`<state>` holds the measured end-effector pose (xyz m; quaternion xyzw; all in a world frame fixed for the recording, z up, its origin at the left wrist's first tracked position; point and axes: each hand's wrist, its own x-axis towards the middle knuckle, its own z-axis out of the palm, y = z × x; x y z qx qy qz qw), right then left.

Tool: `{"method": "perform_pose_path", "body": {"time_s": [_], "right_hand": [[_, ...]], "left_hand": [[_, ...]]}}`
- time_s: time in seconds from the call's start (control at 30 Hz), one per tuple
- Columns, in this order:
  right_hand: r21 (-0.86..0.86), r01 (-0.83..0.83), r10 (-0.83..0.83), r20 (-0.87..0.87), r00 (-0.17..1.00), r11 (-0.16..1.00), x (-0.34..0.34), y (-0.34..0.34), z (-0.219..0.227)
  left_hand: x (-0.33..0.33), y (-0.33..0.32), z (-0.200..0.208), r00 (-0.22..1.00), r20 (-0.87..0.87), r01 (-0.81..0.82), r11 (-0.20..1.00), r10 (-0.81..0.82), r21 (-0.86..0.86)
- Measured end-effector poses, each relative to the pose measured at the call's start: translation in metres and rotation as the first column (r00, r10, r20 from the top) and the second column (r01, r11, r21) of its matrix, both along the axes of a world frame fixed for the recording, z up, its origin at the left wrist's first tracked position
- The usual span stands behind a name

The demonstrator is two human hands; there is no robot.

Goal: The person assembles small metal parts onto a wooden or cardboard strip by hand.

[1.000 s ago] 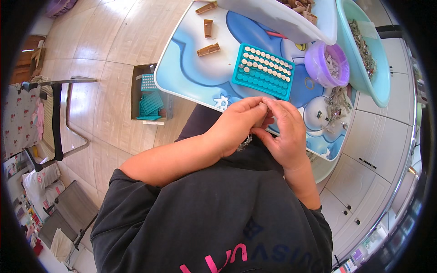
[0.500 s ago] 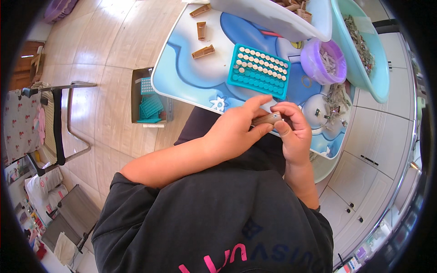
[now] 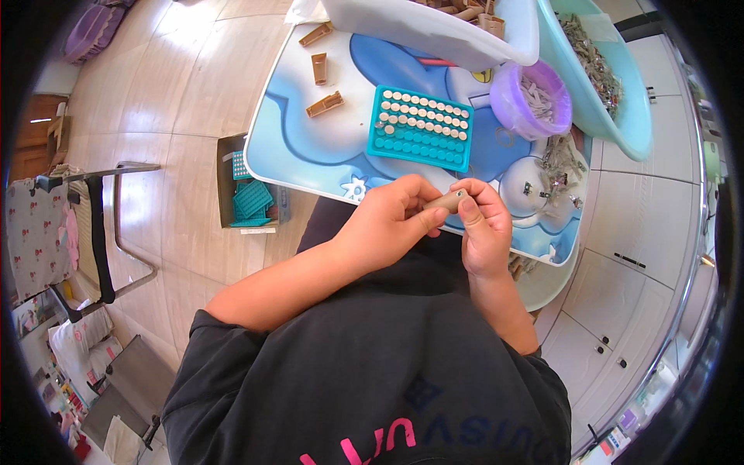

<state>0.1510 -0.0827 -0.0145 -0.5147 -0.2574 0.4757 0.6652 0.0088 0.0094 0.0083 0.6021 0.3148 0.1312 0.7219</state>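
Note:
A small brown plastic casing is held between both hands just over the table's near edge. My left hand is closed round its left part. At the other end, my right hand pinches it with thumb and fingers, beside a small shiny spot. Just beyond the hands lies a teal tray; several rows of small white round pieces fill its far part, while its nearer pockets look teal. Three brown casings lie apart at the table's far left.
A white bin of brown parts, a purple bowl of grey strips and a light-blue basin stand at far right. Loose grey parts with metal bits lie near it. A cardboard box with teal trays sits on the floor at left.
The view has shifted, so the table sits slightly further left. Both hands still hold the brown casing, which has tilted, its right end a little higher; my right thumb has come up beside that end.

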Motion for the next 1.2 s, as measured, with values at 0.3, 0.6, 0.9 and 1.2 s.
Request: {"method": "perform_pose_path", "body": {"time_s": [0.3,0.6,0.9,1.2], "right_hand": [[-0.016,0.079,-0.018,0.909,0.416,0.997,0.066,0.036,0.056],[-0.596,0.322,0.652,0.752,-0.096,0.735,0.150,0.112,0.076],[-0.523,0.300,0.581,0.801,-0.146,0.798,0.145,0.108,0.073],[-0.218,0.291,0.223,0.975,0.015,0.932,0.133,0.094,0.078]], "left_hand": [[-0.002,0.010,-0.007,0.983,0.175,0.082,0.697,0.063,-0.712],[0.005,0.003,-0.009,0.985,0.169,0.086,0.709,0.047,-0.699],[0.000,0.002,-0.007,0.991,0.110,0.024,0.723,0.072,-0.691],[0.008,-0.001,-0.004,0.987,0.131,0.026,0.715,0.093,-0.698]]}}
